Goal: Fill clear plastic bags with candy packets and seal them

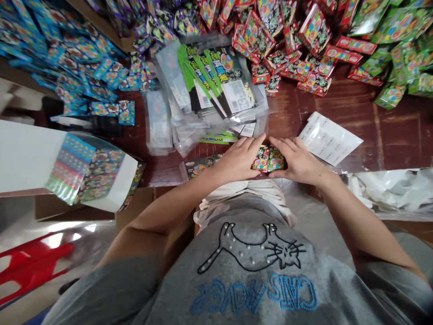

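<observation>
Grey shirt [250, 239]; left hand [239, 158], right hand [297, 158] clasping bright cartoon-printed red box [260, 161], green box [275, 160].

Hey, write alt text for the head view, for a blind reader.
A person's left hand and right hand hold a red box and a green box side by side near a table's edge. Beyond lie plastic packets and heaps of colourful boxes.

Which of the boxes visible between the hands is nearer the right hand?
The green box, at the right hand; the red box beside it is on the left hand's side.
</observation>
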The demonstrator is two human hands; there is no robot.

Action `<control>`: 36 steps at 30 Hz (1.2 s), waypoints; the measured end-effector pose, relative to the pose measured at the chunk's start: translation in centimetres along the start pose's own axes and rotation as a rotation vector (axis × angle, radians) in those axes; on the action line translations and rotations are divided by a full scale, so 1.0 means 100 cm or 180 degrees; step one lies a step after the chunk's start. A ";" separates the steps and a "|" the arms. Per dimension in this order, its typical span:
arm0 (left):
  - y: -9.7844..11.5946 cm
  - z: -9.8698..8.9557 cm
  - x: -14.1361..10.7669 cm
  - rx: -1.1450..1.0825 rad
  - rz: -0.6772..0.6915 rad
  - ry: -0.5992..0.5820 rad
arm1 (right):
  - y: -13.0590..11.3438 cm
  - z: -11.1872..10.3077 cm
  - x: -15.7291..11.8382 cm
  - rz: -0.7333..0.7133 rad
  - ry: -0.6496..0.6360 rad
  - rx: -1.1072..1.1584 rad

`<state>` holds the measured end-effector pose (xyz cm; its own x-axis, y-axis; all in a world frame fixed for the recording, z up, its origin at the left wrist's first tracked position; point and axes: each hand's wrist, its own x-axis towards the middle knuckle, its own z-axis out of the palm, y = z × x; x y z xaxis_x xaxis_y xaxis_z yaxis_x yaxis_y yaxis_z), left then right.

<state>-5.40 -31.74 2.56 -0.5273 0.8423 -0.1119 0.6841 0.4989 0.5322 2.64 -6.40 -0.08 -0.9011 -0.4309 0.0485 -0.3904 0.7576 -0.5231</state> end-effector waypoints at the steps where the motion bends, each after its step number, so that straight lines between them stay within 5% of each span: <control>1: -0.001 0.001 0.001 -0.0034 0.0014 0.0027 | 0.000 0.002 0.001 -0.0021 0.0032 0.0051; 8: -0.007 -0.011 -0.033 0.0072 0.0040 0.0180 | -0.008 0.010 0.001 0.0215 0.0214 -0.0037; 16: -0.039 -0.015 -0.109 0.0419 -0.0856 0.0153 | -0.023 0.024 0.002 0.0473 0.0789 -0.0251; 28: -0.058 -0.013 -0.114 0.0022 -0.0294 0.0450 | -0.046 0.017 -0.007 0.0525 0.0892 -0.0513; 36: -0.055 -0.001 -0.106 0.0089 -0.0016 0.0338 | -0.040 0.030 0.007 -0.0399 0.0340 0.0229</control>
<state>-3.62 -43.40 0.90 -0.5801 0.8142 -0.0241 0.6942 0.5097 0.5081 4.18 -11.19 -0.49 -0.8626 -0.4623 0.2054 -0.4900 0.6624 -0.5667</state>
